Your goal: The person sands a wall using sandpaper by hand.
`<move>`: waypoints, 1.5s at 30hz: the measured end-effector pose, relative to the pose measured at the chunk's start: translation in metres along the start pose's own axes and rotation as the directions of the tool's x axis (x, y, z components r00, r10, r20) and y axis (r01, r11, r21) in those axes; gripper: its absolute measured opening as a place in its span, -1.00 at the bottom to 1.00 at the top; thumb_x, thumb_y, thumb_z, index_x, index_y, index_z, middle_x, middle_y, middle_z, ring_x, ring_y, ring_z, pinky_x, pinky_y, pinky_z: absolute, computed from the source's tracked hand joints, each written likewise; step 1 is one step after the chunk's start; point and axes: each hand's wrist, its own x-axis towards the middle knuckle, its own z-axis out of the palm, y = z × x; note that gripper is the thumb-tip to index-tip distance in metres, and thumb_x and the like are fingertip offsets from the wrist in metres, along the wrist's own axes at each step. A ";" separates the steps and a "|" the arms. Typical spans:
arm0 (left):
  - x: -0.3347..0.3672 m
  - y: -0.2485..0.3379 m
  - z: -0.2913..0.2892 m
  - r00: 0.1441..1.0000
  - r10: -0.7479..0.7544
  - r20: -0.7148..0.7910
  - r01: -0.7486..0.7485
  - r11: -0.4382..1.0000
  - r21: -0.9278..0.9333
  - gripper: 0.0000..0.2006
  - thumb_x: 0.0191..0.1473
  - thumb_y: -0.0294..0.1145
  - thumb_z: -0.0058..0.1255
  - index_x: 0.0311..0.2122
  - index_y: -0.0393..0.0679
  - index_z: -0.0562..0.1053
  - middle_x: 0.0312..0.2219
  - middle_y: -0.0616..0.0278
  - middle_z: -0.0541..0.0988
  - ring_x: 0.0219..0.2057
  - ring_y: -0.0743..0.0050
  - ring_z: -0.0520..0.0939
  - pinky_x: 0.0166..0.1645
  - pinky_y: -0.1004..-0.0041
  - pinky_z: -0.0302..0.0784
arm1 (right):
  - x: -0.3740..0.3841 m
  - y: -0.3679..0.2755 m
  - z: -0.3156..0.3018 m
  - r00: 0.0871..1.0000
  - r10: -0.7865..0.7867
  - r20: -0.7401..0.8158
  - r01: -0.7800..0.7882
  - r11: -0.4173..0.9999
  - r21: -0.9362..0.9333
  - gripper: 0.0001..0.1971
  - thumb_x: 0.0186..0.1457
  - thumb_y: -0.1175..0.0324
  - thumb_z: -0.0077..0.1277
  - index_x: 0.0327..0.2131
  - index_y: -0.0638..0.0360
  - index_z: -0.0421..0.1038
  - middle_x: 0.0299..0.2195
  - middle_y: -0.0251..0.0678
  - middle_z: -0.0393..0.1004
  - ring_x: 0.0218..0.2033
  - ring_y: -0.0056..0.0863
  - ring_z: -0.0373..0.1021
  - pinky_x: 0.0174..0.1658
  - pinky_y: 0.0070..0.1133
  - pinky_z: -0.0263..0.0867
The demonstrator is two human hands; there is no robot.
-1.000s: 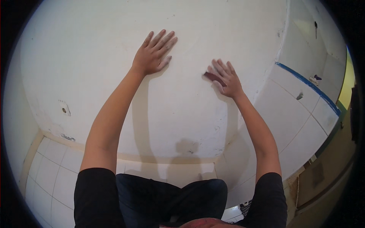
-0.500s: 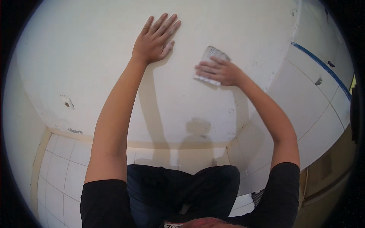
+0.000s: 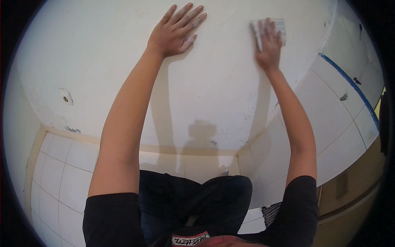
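Observation:
My left hand (image 3: 175, 35) lies flat against the cream wall (image 3: 218, 66), fingers spread, holding nothing; pale powder or paint marks its fingers. To its right, my right hand (image 3: 269, 47) presses a sheet of sandpaper (image 3: 281, 32) to the same wall. The sheet is pale grey, with printed lines on its back, and looks folded or curled along its left edge. My fingers cover its middle and are slightly blurred. The face of the sheet against the wall is hidden.
A socket (image 3: 66, 98) sits low on the wall at left. White floor tiles (image 3: 72, 181) spread below it. On the right a tiled surface (image 3: 325, 111) meets the wall, with a blue strip (image 3: 352, 82) along it. A striped cloth (image 3: 270, 214) lies near my right sleeve.
My right hand has moved up and to the right with the sandpaper and turned so its fingers point upward. My left hand remains spread on the wall; the view has shifted slightly.

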 end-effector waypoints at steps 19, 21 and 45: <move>-0.002 -0.003 0.006 1.000 -0.021 -0.004 0.021 1.000 0.002 -0.33 0.23 -0.07 -0.10 0.44 0.29 0.12 0.44 0.54 0.10 0.45 0.43 0.09 0.53 0.12 -0.16 | 0.000 0.038 -0.035 0.888 -0.334 0.315 0.342 0.939 0.031 -0.27 0.07 0.36 -0.01 0.38 -0.07 0.18 0.43 -0.36 0.12 0.46 -0.38 0.01 0.50 -0.21 -0.30; -0.001 -0.003 0.005 1.000 -0.019 -0.017 0.019 1.000 -0.013 -0.32 0.22 -0.09 -0.08 0.45 0.28 0.11 0.44 0.53 0.11 0.45 0.42 0.10 0.53 0.13 -0.16 | 0.009 0.060 -0.041 0.974 -0.114 0.198 0.124 0.991 -0.043 -0.27 0.10 0.39 -0.03 0.40 -0.09 0.15 0.43 -0.35 0.12 0.46 -0.32 0.00 0.49 -0.19 -0.29; -0.008 -0.005 0.004 0.999 -0.039 0.006 0.039 0.999 -0.021 -0.30 0.19 -0.08 -0.07 0.44 0.29 0.12 0.44 0.53 0.11 0.44 0.40 0.12 0.53 0.12 -0.14 | -0.023 -0.011 -0.024 0.494 -0.690 0.528 0.659 0.694 0.291 -0.14 -0.08 0.24 0.06 0.39 -0.14 0.15 0.43 -0.40 0.12 0.46 -0.44 0.01 0.51 -0.25 -0.23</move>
